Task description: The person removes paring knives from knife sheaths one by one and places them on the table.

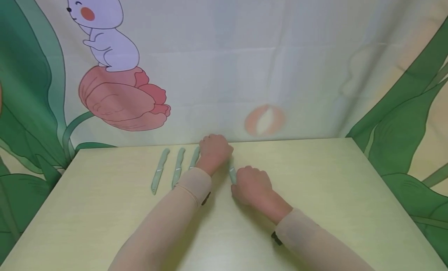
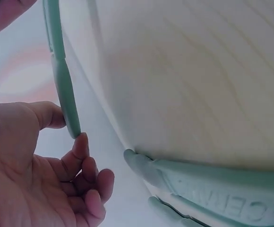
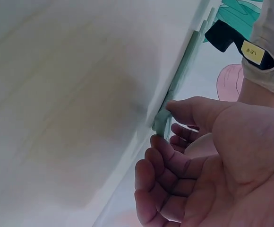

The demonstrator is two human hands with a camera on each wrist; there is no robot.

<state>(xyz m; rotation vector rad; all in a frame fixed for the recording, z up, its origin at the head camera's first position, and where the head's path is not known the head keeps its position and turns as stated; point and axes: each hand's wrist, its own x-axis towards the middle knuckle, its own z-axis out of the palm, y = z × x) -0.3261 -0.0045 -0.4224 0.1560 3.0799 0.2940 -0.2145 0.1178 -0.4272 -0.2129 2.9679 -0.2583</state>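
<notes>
A mint-green sheathed paring knife (image 1: 232,173) is held between both hands near the back of the table. My left hand (image 1: 214,150) pinches its far end between thumb and fingertips, as the left wrist view shows on the green knife (image 2: 67,92). At the near end, my right hand (image 1: 252,185) grips the knife between thumb and index finger. In the right wrist view, that pale green tip (image 3: 162,122) shows between the fingers. Beside the left hand lies a similar green knife (image 1: 194,158), partly hidden by the hand and sleeve.
Two more matching knives lie to the left, one slanted knife (image 1: 160,172) outermost and another knife (image 1: 178,166) beside it. The pale yellow table (image 1: 336,177) ends at a printed curtain (image 1: 217,76). A black wrist strap (image 3: 241,45) sits on the left sleeve.
</notes>
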